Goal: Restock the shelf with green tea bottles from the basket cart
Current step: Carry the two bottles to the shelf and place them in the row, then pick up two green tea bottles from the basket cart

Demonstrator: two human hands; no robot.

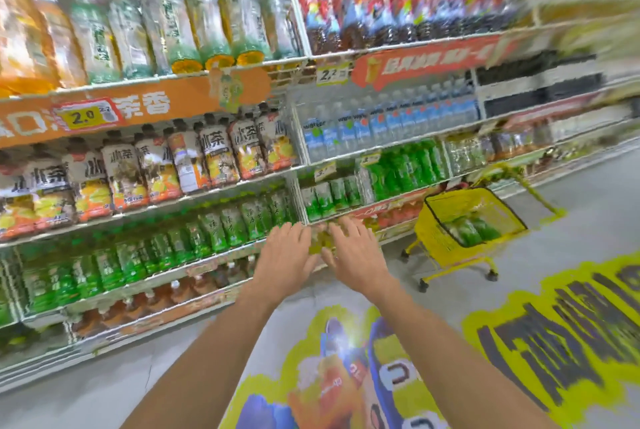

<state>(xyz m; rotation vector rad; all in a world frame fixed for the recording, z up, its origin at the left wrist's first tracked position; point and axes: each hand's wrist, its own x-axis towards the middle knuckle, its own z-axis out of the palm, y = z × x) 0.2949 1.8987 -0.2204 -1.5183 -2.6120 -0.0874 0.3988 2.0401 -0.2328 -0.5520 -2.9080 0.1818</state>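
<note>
2 hands out at the shelf; our left hand and right hand have fingers stretched and loose, flanking a blurry yellow-green item; can't tell if we're touching it; green tea bottles sit in the yellow basket cart, far right.

Both bare arms are stretched forward, side by side. The left hand and right hand are held close together, backs up, fingers spread and nearly straight; finer detail is lost to blur.
</note>
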